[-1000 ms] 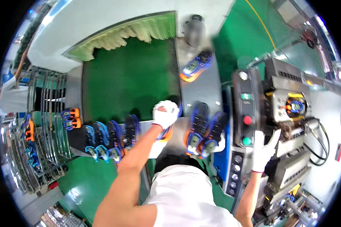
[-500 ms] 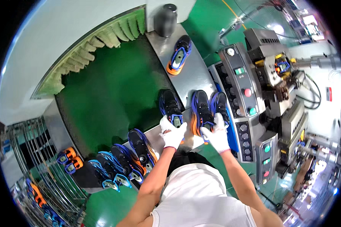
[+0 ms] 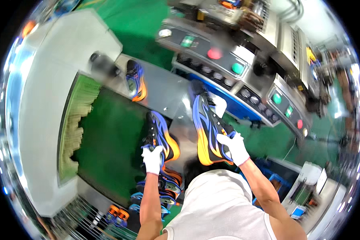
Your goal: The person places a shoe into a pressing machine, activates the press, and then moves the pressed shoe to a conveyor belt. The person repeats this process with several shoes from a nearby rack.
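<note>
My left hand point(image 3: 152, 160), in a white glove, is closed around the heel end of a black, blue and orange sneaker point(image 3: 162, 134), which points away from me along the metal ledge. My right hand point(image 3: 235, 149), gloved too, grips the heel collar of a similar sneaker point(image 3: 204, 130). This one is tilted, with its blue-to-orange sole side turned to the left. Beside its upper shows a white patch that I cannot make out. Farther off, a single sneaker point(image 3: 137, 81) rests on the ledge. More sneakers point(image 3: 168, 186) stand by my left forearm, partly hidden.
A green conveyor belt point(image 3: 108, 136) runs from a white machine housing point(image 3: 40, 112) with a fringed curtain point(image 3: 78, 128). Ahead on the right stands a machine with a button panel point(image 3: 206, 46). A wire rack point(image 3: 82, 218) and small orange-and-blue shoes point(image 3: 117, 216) are at lower left.
My view has turned to the right, so the surroundings appear rotated. The right-hand sneaker has come up and tilted in my grip. My left hand has shifted to its sneaker's heel.
</note>
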`<state>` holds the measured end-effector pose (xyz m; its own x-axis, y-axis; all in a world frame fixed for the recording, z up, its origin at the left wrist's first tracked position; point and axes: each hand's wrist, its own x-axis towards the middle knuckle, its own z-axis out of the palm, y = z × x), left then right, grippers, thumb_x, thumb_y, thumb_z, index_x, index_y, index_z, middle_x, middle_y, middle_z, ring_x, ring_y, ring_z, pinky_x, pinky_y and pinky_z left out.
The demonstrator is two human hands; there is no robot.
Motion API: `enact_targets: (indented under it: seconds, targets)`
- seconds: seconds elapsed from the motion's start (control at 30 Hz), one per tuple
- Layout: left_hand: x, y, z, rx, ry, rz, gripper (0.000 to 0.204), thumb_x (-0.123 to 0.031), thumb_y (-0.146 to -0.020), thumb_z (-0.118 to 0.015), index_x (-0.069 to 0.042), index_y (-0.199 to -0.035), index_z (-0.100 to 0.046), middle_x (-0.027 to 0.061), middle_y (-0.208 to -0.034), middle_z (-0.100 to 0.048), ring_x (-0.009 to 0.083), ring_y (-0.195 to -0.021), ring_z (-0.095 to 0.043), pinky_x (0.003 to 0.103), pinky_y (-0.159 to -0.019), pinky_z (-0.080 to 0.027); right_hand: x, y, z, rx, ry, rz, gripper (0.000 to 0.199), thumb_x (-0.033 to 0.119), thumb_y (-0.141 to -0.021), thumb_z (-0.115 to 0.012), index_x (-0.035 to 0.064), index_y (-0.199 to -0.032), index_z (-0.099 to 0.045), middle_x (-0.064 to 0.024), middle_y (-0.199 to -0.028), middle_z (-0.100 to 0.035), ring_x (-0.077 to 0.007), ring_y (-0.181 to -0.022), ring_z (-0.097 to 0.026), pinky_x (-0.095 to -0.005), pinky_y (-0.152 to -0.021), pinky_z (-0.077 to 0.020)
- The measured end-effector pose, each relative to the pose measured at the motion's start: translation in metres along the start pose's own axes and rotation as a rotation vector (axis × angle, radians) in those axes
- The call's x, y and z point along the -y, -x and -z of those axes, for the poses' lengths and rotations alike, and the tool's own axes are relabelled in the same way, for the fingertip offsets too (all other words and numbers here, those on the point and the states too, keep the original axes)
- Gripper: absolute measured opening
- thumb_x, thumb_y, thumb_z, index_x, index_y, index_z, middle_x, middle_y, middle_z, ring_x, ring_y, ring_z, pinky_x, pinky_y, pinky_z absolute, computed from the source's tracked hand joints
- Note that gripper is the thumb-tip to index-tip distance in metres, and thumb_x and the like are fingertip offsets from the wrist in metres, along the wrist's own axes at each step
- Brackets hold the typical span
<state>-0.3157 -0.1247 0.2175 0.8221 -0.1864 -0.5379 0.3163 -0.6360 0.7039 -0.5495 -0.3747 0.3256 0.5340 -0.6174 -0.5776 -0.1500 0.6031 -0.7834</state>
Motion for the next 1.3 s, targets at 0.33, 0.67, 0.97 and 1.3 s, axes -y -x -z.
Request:
enact_targets:
  seconds: [0.33, 0.67, 0.97, 1.3]
  targets:
    - [-0.185, 0.151, -0.102, 0.898, -0.176, -0.669, 0.043, 0.002, -0.078, -0.077, -0.002, -0.119, -0.063, 0.0011, -0.093, -0.065, 0.0123, -0.075, -0.059, 0.031, -0.068, -0.052, 0.001, 0.175, 0.077, -0.622, -0.543, 0.328, 0.041, 0.017, -0.085, -0.085, 0.0021, -0.121, -0.069, -0.0047, -0.109, -0.073, -0.0091, -0.093, -0.065, -0.0294, -0.08, -0.0552]
    - [-0.201, 0.461, -0.302, 1.733, -0.411, -0.727, 0.047, 0.002, -0.08, -0.074, -0.001, -0.126, -0.061, 0.0032, -0.102, -0.065, 0.01, -0.085, -0.059, 0.027, -0.077, -0.051, -0.09, 0.434, 0.223, -1.894, -0.677, 0.63, 0.052, 0.01, -0.079, -0.086, -0.001, -0.125, -0.063, -0.006, -0.107, -0.072, -0.014, -0.089, -0.068, -0.0312, -0.081, -0.0555]
    - [-0.08, 0.757, -0.526, 1.442, -0.721, -2.067, 0.069, -0.033, -0.084, -0.07, -0.001, -0.14, -0.046, 0.0267, -0.124, -0.064, 0.0412, -0.114, -0.065, 0.048, -0.1, -0.049, -0.135, 0.577, 0.406, -2.327, 0.134, -0.522, 0.072, 0.051, -0.085, -0.075, -0.0078, -0.123, -0.06, -0.0329, -0.107, -0.07, -0.0455, -0.104, -0.069, -0.0477, -0.093, -0.0539]
    - [-0.113, 0.746, -0.512, 1.916, 0.009, -1.785, 0.057, -0.038, -0.088, -0.064, -0.001, -0.13, -0.057, 0.0263, -0.126, -0.059, 0.0423, -0.119, -0.059, 0.051, -0.1, -0.05, -0.124, 0.615, 0.522, -2.567, 0.476, 0.061, 0.048, 0.039, -0.095, -0.067, 0.0065, -0.13, -0.065, -0.0179, -0.122, -0.069, -0.033, -0.107, -0.068, -0.0446, -0.1, -0.0517]
